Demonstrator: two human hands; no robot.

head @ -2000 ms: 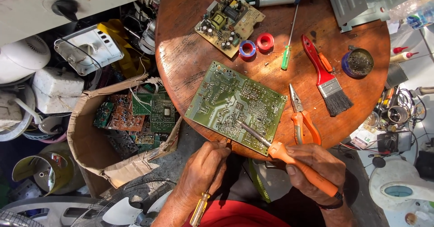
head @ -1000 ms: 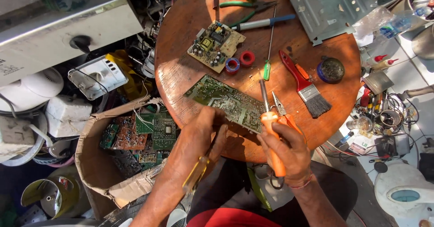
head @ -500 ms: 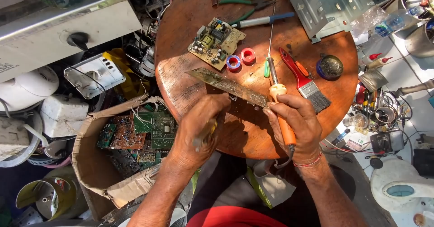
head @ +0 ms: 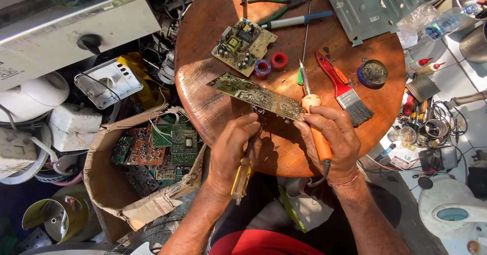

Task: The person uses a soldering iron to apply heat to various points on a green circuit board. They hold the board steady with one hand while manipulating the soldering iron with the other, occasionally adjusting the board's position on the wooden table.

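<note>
brush [head: 344, 89] right of tilted board [head: 256, 95]

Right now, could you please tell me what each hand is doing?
Left hand: closed on a yellow-handled screwdriver, fingertips at the green circuit board.
Right hand: closed on an orange-handled soldering iron, also propping the tilted board.

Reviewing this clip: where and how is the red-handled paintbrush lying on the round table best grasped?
Grip the paintbrush by its bare red handle, coming from above. It lies flat and apart from both hands, handle toward the far side, bristles toward the right hand.
</note>
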